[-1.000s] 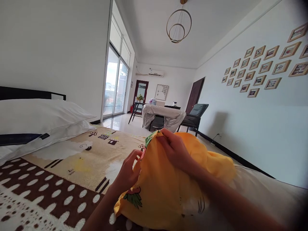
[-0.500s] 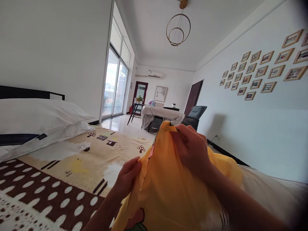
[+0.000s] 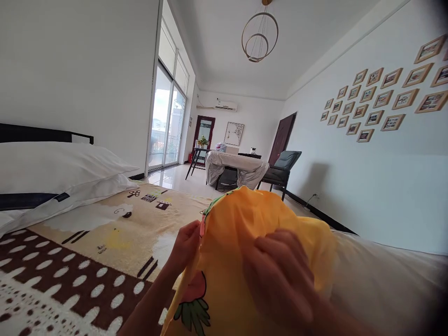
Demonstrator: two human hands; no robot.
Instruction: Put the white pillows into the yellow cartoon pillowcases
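A thin yellow cloth (image 3: 224, 261) with a printed pink fruit and green leaves rises in front of me, its top bulging into folds. At its left edge, my left hand (image 3: 185, 245) pinches the fabric between thumb and fingers. My right hand (image 3: 280, 275) is in front of the cloth's right part, slightly blurred, with its fingers curled in. Its fingertips are hidden, so whether fabric is inside the fist does not show. Under and behind the cloth lies a bed blanket (image 3: 115, 242) with sheep and mushroom prints and a brown dotted border.
White pillows (image 3: 59, 168) lie at the left by a dark headboard (image 3: 45, 133). Pale bedding (image 3: 378, 266) spreads at the right. Beyond the bed stand a covered table (image 3: 241, 163), a dark chair (image 3: 285, 168) and a tall stool (image 3: 196, 161).
My right hand has come off the cloth's top edge and moved down and toward me. The top has rounded into a bulge. My left hand still grips the left edge, slightly higher.
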